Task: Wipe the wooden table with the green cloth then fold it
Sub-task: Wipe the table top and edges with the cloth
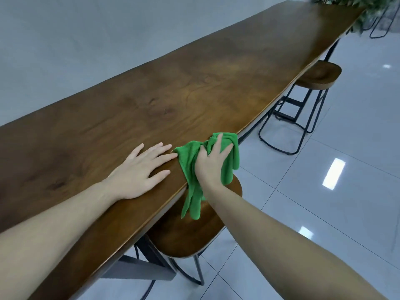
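Note:
A long dark wooden table [194, 83] runs from the lower left to the upper right. The green cloth [188, 161] lies crumpled on the table's near edge, with part of it hanging down over the side. My right hand [211, 163] presses on top of the cloth and grips it at that edge. My left hand [140, 167] rests flat on the tabletop just left of the cloth, fingers spread, fingertips almost touching the fabric.
A wooden stool [194, 230] with black metal legs stands under the table edge right below the cloth. A second stool [318, 76] stands farther along. Green plant leaves [363, 9] sit at the table's far end. A grey wall runs behind; glossy white tiles [324, 191] cover the floor.

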`<action>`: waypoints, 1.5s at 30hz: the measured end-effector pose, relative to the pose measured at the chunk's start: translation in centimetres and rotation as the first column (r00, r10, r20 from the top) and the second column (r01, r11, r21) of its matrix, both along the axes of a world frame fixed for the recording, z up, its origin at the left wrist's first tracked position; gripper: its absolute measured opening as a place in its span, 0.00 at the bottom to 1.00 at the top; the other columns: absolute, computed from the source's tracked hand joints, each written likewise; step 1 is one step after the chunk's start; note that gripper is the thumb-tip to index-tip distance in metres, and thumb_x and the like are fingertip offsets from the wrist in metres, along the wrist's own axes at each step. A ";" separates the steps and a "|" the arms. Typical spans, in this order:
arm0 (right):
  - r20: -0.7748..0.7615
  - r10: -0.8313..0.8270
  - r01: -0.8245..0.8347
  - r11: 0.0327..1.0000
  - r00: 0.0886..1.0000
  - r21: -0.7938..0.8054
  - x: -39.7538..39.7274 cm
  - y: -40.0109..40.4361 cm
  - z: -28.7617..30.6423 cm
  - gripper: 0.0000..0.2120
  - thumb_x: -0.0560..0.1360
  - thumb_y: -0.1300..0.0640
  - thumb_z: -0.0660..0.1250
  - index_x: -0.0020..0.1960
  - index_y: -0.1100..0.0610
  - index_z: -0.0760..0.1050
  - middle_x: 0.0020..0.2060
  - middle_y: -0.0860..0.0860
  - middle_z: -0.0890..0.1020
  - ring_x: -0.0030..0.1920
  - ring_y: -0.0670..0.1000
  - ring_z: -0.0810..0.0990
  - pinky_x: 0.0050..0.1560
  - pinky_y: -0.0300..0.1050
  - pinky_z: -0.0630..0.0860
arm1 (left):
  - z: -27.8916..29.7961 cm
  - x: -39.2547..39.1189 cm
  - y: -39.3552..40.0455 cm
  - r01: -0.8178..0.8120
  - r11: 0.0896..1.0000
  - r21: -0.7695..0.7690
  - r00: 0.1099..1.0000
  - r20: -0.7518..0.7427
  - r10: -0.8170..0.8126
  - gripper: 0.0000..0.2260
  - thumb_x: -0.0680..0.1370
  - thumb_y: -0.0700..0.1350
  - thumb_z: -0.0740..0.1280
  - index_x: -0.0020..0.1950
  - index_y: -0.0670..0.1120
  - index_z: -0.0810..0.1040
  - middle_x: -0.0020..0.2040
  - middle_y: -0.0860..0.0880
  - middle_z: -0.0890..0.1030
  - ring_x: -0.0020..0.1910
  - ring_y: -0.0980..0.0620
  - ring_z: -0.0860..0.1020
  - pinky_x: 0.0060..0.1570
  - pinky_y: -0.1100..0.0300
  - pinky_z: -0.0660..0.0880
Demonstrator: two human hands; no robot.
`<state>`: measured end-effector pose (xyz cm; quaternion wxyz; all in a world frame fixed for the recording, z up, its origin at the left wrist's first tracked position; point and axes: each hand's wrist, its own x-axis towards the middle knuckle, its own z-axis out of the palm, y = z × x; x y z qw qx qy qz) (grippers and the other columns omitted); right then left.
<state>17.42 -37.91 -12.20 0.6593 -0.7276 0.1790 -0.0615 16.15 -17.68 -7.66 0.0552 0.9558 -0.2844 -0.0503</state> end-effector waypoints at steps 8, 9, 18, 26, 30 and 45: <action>-0.041 0.026 -0.027 1.000 0.999 -0.004 0.8 -0.5 -0.4 0.33 0.83 0.52 0.58 0.81 0.40 0.43 0.79 0.48 0.32 0.81 0.53 0.44 0.78 0.57 0.53 | 0.0 -0.1 -0.1 -0.019 1.000 -0.012 1.000 0.006 0.019 0.25 0.81 0.65 0.46 0.78 0.64 0.56 0.80 0.61 0.52 0.79 0.62 0.46 0.78 0.45 0.44; -0.046 0.019 -0.019 1.000 0.999 0.005 1.3 -0.8 -0.3 0.34 0.83 0.52 0.58 0.81 0.39 0.43 0.79 0.47 0.32 0.81 0.53 0.45 0.78 0.57 0.54 | 0.1 -0.2 -0.1 -0.020 1.000 -0.011 1.000 0.004 0.020 0.25 0.81 0.65 0.46 0.78 0.64 0.56 0.80 0.61 0.52 0.79 0.62 0.46 0.78 0.46 0.44; -0.106 -0.114 0.116 0.993 0.988 0.012 6.6 -5.7 1.7 0.33 0.81 0.51 0.59 0.81 0.40 0.47 0.80 0.49 0.34 0.80 0.57 0.55 0.76 0.56 0.60 | -0.1 -0.2 0.2 -0.017 0.998 -0.053 1.000 0.021 0.018 0.23 0.82 0.62 0.51 0.78 0.63 0.59 0.80 0.60 0.56 0.79 0.61 0.49 0.78 0.47 0.44; -0.088 -0.194 0.195 0.981 0.977 0.007 2.8 -1.6 3.0 0.30 0.83 0.55 0.55 0.81 0.43 0.49 0.81 0.46 0.38 0.78 0.55 0.61 0.74 0.54 0.63 | 0.2 -0.5 0.9 -0.011 0.980 -0.197 1.000 -0.030 0.006 0.21 0.82 0.59 0.59 0.75 0.59 0.67 0.78 0.58 0.63 0.78 0.58 0.56 0.78 0.48 0.49; -0.067 -0.166 0.164 0.986 0.984 -0.021 -2.5 3.5 2.8 0.29 0.84 0.54 0.54 0.82 0.43 0.49 0.81 0.46 0.39 0.80 0.54 0.54 0.74 0.50 0.58 | 0.5 -2.7 3.6 0.041 0.987 -0.156 0.997 -0.064 -0.051 0.23 0.82 0.59 0.57 0.77 0.59 0.64 0.79 0.57 0.60 0.79 0.57 0.54 0.78 0.52 0.47; -0.039 -0.185 0.187 0.981 0.982 0.045 -17.4 17.9 2.1 0.29 0.84 0.55 0.56 0.81 0.39 0.50 0.81 0.44 0.39 0.80 0.51 0.53 0.67 0.42 0.58 | -0.3 -11.5 16.3 0.093 0.993 -0.068 0.996 -0.001 -0.093 0.25 0.82 0.62 0.51 0.79 0.60 0.56 0.81 0.55 0.55 0.80 0.54 0.50 0.78 0.47 0.46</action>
